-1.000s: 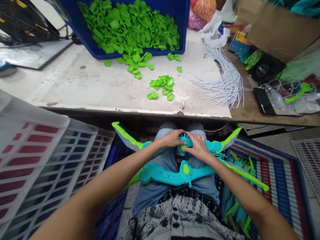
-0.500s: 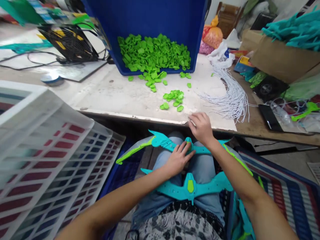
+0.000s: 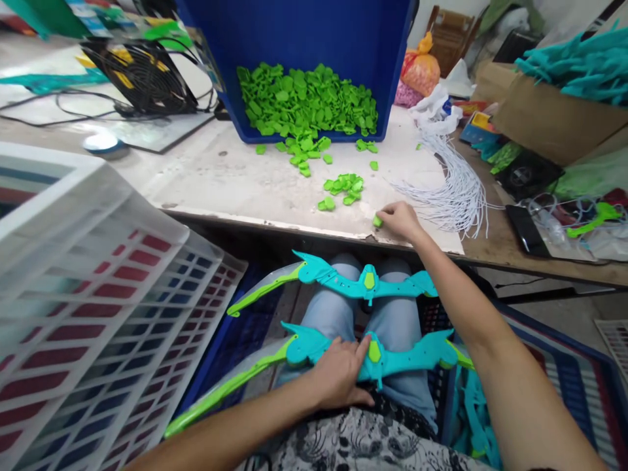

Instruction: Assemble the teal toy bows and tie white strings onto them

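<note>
White board covers the worktable (image 3: pixel 196 186) in the head view; a blue bin (image 3: pixel 318 33) of green pieces (image 3: pixel 309 98) stands far, white cords (image 3: pixel 458 190) right, a pale crate (image 3: pixel 118 275) near left. Worktop stretches from the tape roll (image 3: pixel 104 145) to a small green pile (image 3: pixel 346 186), ending at a chipped front edge (image 3: pixel 294 229). By that edge, the right hand (image 3: pixel 400 221) pinches one green inset (image 3: pixel 377 221). Fingers extended, the left hand (image 3: pixel 338 369) rests on the near turquoise bow (image 3: pixel 412 358); the far bow (image 3: pixel 338 284) lies across the knees (image 3: pixel 321 317), nearer the table.
</note>
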Available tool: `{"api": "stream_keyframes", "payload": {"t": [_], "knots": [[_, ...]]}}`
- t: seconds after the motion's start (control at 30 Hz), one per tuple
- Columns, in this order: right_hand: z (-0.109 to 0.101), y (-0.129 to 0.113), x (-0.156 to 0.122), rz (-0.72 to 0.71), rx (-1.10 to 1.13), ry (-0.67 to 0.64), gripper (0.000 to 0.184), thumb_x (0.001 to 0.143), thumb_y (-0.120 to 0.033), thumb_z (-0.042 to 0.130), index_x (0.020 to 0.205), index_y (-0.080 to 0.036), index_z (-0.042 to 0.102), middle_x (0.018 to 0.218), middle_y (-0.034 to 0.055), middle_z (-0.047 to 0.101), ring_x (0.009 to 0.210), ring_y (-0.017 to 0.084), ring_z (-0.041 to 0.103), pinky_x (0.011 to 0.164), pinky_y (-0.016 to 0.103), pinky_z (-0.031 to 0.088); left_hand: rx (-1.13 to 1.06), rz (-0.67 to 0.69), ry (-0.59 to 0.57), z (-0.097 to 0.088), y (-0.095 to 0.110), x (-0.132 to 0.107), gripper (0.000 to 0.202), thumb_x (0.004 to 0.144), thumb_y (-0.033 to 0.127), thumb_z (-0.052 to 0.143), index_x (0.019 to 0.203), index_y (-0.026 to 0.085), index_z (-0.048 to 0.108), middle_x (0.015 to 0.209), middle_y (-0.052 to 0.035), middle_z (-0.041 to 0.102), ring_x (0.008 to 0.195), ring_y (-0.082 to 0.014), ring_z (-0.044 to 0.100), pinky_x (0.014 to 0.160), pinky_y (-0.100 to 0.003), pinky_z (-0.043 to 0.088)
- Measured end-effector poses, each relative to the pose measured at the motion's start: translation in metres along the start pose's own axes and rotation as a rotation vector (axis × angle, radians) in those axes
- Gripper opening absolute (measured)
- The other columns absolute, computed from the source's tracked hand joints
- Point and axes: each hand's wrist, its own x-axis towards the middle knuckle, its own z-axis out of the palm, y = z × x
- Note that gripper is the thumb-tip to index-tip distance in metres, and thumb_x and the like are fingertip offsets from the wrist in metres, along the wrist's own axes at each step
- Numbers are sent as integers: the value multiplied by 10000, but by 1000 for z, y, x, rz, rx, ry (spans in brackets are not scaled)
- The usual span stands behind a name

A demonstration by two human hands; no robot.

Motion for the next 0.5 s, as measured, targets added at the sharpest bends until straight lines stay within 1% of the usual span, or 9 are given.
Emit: {"api": "stream_keyframes", "payload": {"t": [0.07,0.1,0.17,0.23,0.3,0.33,0.4,0.43,0.5], "knots": [[0,8,-4,-28,-49,78,249,820,-294,600,980,-158,734,924,79,716,885,224,640,769,302,458,-24,-26,-50,-22,-2,7,914,676,555,718,1393,101,380,1087,-207,663,991,-366,633,843,-437,470],[2,11,-6,-78,-60,106,267,822,-295,602,1015,-156,724,958,85,710,898,224,633,793,313,458,-54,-27,-61,-32,-4,11,848,685,555,704,1353,113,425,1026,-180,682,922,-348,650,769,-394,481],[7,14,-8,-210,-81,121,269,833,-298,601,1025,-150,716,996,97,699,915,229,617,847,339,449,-165,7,-58,-49,-11,20,680,704,568,667,1223,149,535,927,-110,689,812,-286,650,657,-310,454],[10,14,-10,-329,-136,102,237,836,-296,607,967,-136,725,1002,116,691,936,253,595,893,380,426,-296,68,-65,-61,-21,31,474,757,575,589,985,163,636,799,-47,659,717,-211,606,592,-256,398],[10,13,-14,-376,-197,90,217,841,-281,604,922,-120,725,999,140,684,952,280,573,908,417,407,-382,92,-97,-66,-33,44,437,799,573,508,750,157,633,666,-13,587,632,-158,532,547,-239,342],[10,13,-19,-380,-208,97,215,849,-273,594,920,-116,722,1002,146,681,957,287,565,902,425,406,-399,83,-113,-67,-38,50,447,804,569,491,690,154,613,632,-7,558,611,-145,500,538,-238,325],[8,12,-41,-400,-174,128,229,869,-277,575,973,-120,707,1021,141,678,971,285,557,884,421,413,-440,45,-133,-65,-47,59,436,798,560,489,697,152,605,646,-6,559,616,-139,480,542,-238,325],[8,12,-59,-429,-135,145,245,879,-292,569,1013,-130,694,1042,132,675,985,279,555,882,416,417,-471,24,-139,-63,-50,63,431,793,561,492,733,152,613,680,-11,582,637,-144,490,554,-238,337],[12,14,-108,-526,-42,149,279,898,-333,559,1087,-157,664,1091,113,670,1015,263,557,884,409,422,-546,-3,-155,-58,-54,66,450,783,586,497,803,155,626,758,-23,627,685,-158,525,589,-240,370]]}}
